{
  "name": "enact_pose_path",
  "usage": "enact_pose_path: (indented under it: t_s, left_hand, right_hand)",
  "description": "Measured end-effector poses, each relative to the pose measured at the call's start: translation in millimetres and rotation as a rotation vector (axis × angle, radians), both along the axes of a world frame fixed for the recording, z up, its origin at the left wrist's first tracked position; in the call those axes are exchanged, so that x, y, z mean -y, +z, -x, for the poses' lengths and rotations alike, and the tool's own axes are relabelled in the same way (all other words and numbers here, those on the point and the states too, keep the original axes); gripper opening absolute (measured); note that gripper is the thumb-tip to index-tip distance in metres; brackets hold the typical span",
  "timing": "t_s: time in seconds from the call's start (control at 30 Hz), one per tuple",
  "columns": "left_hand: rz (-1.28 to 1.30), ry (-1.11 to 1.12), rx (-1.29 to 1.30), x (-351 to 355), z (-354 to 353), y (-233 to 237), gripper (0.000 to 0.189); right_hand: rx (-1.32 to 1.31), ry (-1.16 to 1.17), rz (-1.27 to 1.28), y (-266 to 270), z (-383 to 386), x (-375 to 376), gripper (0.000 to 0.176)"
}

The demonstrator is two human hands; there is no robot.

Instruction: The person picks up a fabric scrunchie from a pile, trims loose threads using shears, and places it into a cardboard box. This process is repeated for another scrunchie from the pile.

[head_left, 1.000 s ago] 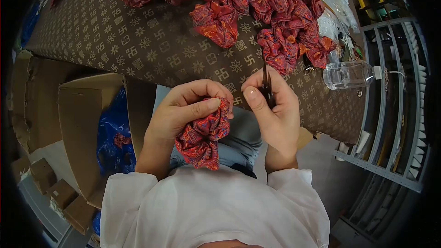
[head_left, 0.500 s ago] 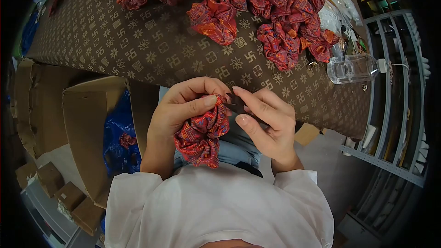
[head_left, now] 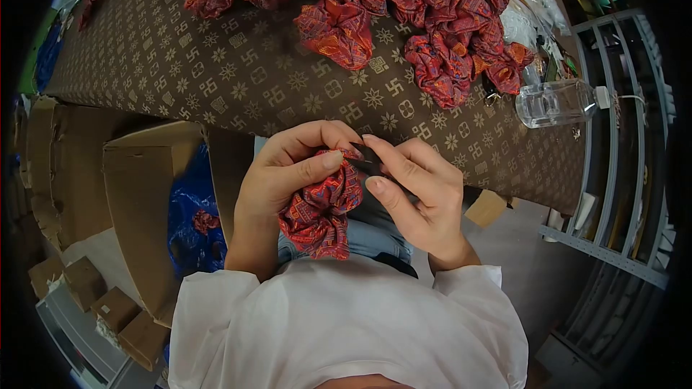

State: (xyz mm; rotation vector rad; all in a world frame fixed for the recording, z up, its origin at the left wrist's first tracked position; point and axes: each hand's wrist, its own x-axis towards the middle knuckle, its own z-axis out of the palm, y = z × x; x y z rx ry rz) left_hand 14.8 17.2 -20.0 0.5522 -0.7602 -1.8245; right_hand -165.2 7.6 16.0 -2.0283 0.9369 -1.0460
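A red patterned scrunchie hangs in gathered folds from my left hand, whose thumb and fingers pinch its upper edge. My right hand is closed on small dark thread snips, held between the thumb and fingers. The snips' blades point left and lie right at the pinched edge of the scrunchie. Part of the snips is hidden by the right fingers, so I cannot see whether the blades are parted.
Several similar red scrunchies lie heaped along the brown patterned tablecloth. A clear bottle lies on its side at the right. Below left stands an open cardboard box with a blue plastic bag. A metal rack stands at the right.
The snips and my right fingertips have shifted slightly at the scrunchie's pinched edge. Both hands keep their holds. The whole view has moved a little.
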Motion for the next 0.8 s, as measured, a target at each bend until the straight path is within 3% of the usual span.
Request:
enact_pose_path:
  t_s: [0.8]
  left_hand:
    - [-0.011, 0.005, -0.021, 1.0, 1.2, 5.4, 0.014]
  right_hand:
    - [-0.012, -0.064, 0.101, -1.0, -2.0, -2.5, 0.029]
